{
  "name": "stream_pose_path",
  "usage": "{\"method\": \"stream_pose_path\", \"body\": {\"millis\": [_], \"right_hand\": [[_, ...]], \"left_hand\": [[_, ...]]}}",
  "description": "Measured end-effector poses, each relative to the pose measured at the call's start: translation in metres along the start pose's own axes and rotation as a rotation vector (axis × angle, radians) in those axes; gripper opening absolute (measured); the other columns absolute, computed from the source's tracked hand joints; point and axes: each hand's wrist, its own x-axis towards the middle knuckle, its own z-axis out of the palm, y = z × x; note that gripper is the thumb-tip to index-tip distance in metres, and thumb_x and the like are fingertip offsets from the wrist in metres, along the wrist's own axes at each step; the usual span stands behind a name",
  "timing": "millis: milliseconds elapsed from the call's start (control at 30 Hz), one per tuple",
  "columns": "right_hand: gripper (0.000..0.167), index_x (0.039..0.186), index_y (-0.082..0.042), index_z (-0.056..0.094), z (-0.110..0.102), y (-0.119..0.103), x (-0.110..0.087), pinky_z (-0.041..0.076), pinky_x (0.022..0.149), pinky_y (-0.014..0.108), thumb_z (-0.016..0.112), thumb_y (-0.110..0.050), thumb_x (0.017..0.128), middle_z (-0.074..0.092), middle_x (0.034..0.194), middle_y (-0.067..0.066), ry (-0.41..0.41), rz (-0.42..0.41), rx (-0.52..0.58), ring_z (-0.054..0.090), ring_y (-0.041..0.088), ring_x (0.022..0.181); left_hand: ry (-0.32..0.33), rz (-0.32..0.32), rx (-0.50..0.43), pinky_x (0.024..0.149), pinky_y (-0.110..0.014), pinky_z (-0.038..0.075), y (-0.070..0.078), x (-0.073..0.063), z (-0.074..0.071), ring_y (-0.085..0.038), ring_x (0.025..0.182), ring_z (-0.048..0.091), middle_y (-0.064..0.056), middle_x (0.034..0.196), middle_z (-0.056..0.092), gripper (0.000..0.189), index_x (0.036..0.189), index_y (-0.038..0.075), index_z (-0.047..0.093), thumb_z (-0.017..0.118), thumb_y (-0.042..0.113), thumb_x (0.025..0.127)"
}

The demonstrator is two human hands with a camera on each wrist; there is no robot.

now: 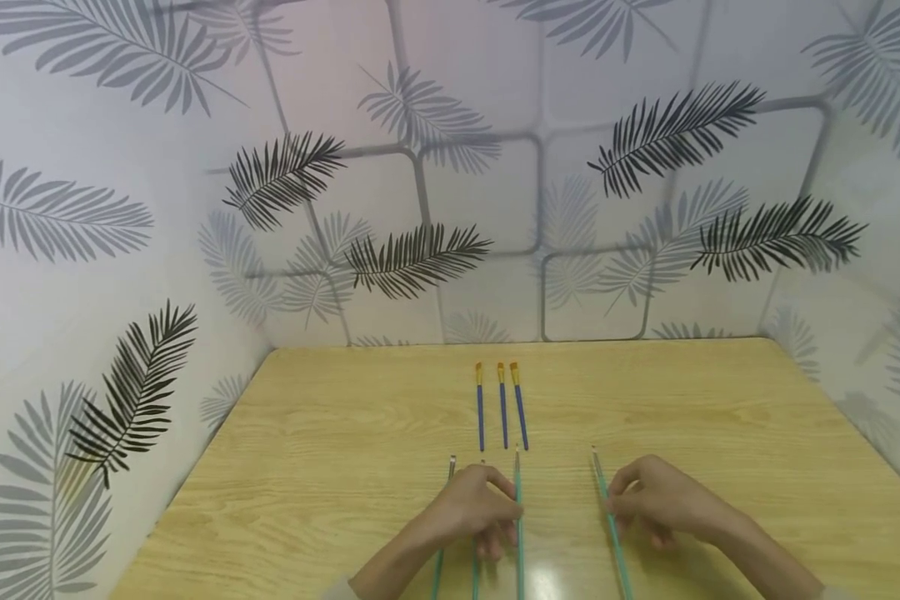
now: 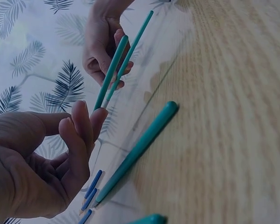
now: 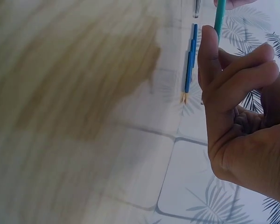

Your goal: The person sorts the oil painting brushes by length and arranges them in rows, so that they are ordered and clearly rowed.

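Between thumb and fingers my left hand (image 1: 480,510) pinches a teal-handled paintbrush (image 1: 520,542), its tip toward the back of the table. My right hand (image 1: 663,502) pinches a second teal paintbrush (image 1: 618,546), tilted, its tip leaning left. In the left wrist view the two held handles overlap, rising above the wood. Below my left hand, two more teal paintbrushes lie on the table: one with a flat tip (image 1: 452,463), the other (image 1: 476,577) partly hidden by the hand. In the right wrist view, the fingers hide most of the right brush's handle (image 3: 220,19).
Three blue paintbrushes (image 1: 503,412) with golden ferrules lie side by side farther back on the wooden table (image 1: 330,450). Behind the table's back edge stands a wall (image 1: 480,200) with a grey and black leaf pattern, which continues along both sides.
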Motion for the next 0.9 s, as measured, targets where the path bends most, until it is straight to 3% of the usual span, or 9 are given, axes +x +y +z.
{"method": "stream_pose_path", "body": {"millis": [267,600,900], "right_hand": [[0.027,0.104,0.010,0.063,0.007,-0.004,0.007,0.041,0.037,0.014,0.062,-0.016,0.098,0.072,0.078,0.018,-0.031,-0.035,-0.012,0.050,-0.001,0.039],[0.026,0.103,0.008,0.064,0.015,-0.010,0.017,0.040,0.037,0.015,0.064,-0.016,0.096,0.072,0.078,0.017,-0.040,-0.017,0.004,0.049,0.000,0.038],[0.022,0.099,0.008,0.066,0.026,-0.018,0.032,0.038,0.035,0.014,0.063,-0.014,0.097,0.072,0.076,0.018,-0.098,-0.058,0.015,0.048,-0.002,0.037]], "left_hand": [[0.014,0.007,0.001,0.036,-0.017,0.046,-0.003,-0.004,-0.005,-0.013,0.041,0.061,-0.016,0.070,0.072,0.030,0.114,-0.005,0.060,0.067,0.007,0.088],[0.053,-0.036,0.051,0.036,-0.018,0.045,-0.005,-0.009,-0.008,-0.013,0.040,0.060,-0.016,0.070,0.072,0.027,0.113,-0.003,0.061,0.068,0.009,0.089],[0.042,-0.033,0.059,0.036,-0.017,0.045,-0.007,-0.012,-0.011,-0.011,0.040,0.060,-0.016,0.069,0.072,0.022,0.109,-0.002,0.061,0.068,0.007,0.090]]}}
